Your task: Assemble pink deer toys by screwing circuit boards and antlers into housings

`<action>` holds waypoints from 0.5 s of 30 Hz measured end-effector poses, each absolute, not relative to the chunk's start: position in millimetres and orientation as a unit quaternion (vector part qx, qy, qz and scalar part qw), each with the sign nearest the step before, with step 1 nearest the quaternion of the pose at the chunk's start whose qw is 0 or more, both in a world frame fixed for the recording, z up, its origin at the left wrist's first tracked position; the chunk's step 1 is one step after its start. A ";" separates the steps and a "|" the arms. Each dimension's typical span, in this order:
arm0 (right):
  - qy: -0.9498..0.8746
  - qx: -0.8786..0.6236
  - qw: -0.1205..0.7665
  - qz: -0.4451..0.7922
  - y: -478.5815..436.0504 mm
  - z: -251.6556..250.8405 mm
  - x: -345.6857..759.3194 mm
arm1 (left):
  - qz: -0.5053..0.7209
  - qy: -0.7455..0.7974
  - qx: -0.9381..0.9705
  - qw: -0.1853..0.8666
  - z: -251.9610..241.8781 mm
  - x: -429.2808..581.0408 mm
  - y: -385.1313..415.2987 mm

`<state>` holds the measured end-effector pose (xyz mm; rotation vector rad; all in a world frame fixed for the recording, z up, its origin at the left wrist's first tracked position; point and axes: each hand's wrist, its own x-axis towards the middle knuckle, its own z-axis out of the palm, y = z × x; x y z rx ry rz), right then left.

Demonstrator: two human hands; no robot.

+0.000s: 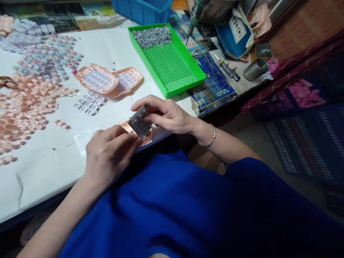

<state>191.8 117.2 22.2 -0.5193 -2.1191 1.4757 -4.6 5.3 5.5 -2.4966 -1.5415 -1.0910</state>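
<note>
Close to the table's front edge, my right hand [170, 114] pinches a small dark circuit board [138, 123] between thumb and fingers, tilted up on its edge. Below the board lies a peach plastic casing [147, 139], partly covered by the board and my fingers. My left hand [111, 148] is closed at the casing's left side, and its fingertips meet near the board's lower corner. Two peach casings with grey keypad sheets [99, 79] overlap farther back on the table. A loose cluster of grey key pieces [90, 103] sits in front of them.
A green tray [185, 59] holds many small screws [152, 36] at its far end. Above the newspaper hangs an electric screwdriver [195, 18]. Piles of peach buttons [29, 107] and coloured buttons [45, 57] spread over the left. A blue bin [145, 10] stands behind; a metal cup [256, 70] lies right.
</note>
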 end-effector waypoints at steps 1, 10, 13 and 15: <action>-0.784 -0.183 0.245 0.541 118.6 23.2 189.1 | -0.344 -0.481 -0.806 0.011 6.5 -5.7 4.8; -0.831 -0.194 0.207 0.479 124.5 24.2 177.8 | -0.358 -0.458 -0.813 0.010 4.9 -10.5 3.2; -0.818 -0.191 0.204 0.503 126.6 20.1 174.1 | -0.360 -0.463 -0.810 0.006 2.2 -11.3 3.1; -0.808 -0.186 0.206 0.520 127.6 17.1 171.1 | -0.369 -0.471 -0.801 -0.014 1.1 -11.4 2.4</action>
